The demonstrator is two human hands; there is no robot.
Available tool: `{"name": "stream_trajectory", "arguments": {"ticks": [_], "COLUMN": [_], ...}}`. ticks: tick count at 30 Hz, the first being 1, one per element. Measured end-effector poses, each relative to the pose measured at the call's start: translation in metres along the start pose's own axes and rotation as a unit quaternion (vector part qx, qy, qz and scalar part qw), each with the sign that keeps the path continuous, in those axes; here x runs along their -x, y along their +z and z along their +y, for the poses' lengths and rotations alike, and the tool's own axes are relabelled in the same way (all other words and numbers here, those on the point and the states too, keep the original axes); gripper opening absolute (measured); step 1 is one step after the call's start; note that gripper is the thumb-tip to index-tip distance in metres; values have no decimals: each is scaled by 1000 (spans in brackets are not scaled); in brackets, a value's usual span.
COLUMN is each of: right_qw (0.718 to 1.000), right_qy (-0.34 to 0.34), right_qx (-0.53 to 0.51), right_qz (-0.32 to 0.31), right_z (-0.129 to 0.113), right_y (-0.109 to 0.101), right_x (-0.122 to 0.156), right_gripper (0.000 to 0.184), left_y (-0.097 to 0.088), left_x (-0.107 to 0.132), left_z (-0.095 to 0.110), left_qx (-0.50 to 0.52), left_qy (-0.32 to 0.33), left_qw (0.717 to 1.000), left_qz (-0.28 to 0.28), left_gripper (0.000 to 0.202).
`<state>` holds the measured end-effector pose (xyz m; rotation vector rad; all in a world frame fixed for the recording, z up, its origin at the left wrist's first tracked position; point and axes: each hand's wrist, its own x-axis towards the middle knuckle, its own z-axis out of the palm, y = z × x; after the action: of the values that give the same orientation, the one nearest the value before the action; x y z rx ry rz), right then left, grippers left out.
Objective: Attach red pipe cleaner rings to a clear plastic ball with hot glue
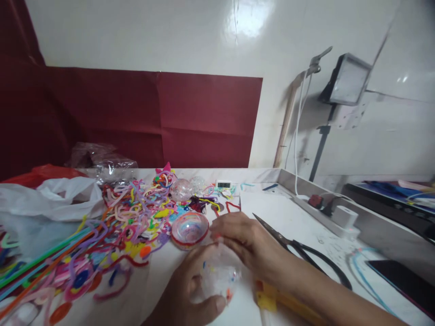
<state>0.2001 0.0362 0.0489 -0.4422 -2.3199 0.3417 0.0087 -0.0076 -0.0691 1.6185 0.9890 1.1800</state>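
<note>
My left hand [190,285] is wrapped around a clear plastic ball [222,271] dotted with small coloured bits. Over the ball's top, my right hand [241,237] has its fingers bent together; a small red bit shows at the fingertips, too blurred to name. Just beyond the hands sits a clear bowl-shaped piece [189,228] with a reddish rim and coloured swirls. Black-handled scissors [299,249] lie to the right of my right hand. Under my right forearm is a yellow tool [272,299], partly hidden.
A heap of colourful pipe cleaners [136,208] spreads over the left side, beside a white plastic bag [50,199]. Behind are more clear balls [181,189] and a small digital display [223,184]. A power strip [340,228] and a phone [404,283] lie at right.
</note>
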Motion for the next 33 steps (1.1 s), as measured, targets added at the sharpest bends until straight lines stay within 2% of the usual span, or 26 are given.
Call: {"name": "stream_trajectory", "arguments": {"ticks": [2, 6, 9, 11, 13, 15, 19, 21, 25, 33], "right_qw": [999, 988, 975, 969, 969, 974, 979, 979, 976, 955], "right_qy": [-6, 14, 86, 105, 87, 71, 68, 67, 77, 131], "right_qx": [40, 89, 94, 93, 92, 97, 112, 110, 102, 110], "right_qz": [14, -124, -182, -204, -210, -190, -155, -155, -177, -242], "right_z": [-5, -24, -34, -38, -43, -48, -53, -51, -48, -48], "right_y": [-14, -38, -40, -37, -35, -34, -32, -29, -24, -17], "right_x": [4, 21, 35, 40, 41, 41, 43, 44, 44, 37], "right_gripper": [19, 36, 31, 26, 25, 23, 24, 25, 25, 26], "left_y": [1, 3, 5, 6, 6, 7, 8, 7, 5, 6], "left_x": [1, 3, 3, 3, 3, 3, 3, 3, 4, 5], "left_z": [4, 18, 29, 37, 42, 44, 38, 35, 36, 39], "left_qx": [9, 16, 14, 2, -13, -25, -46, -64, -85, -77], "left_qy": [-18, -31, -17, -7, -3, 4, 21, 21, 22, -7], "left_qw": [1000, 999, 1000, 1000, 1000, 1000, 998, 997, 996, 997], "left_qz": [7, 2, 12, 17, 16, 17, 35, 23, 7, 11], "left_gripper": [74, 71, 68, 67, 66, 66, 66, 66, 68, 71]}}
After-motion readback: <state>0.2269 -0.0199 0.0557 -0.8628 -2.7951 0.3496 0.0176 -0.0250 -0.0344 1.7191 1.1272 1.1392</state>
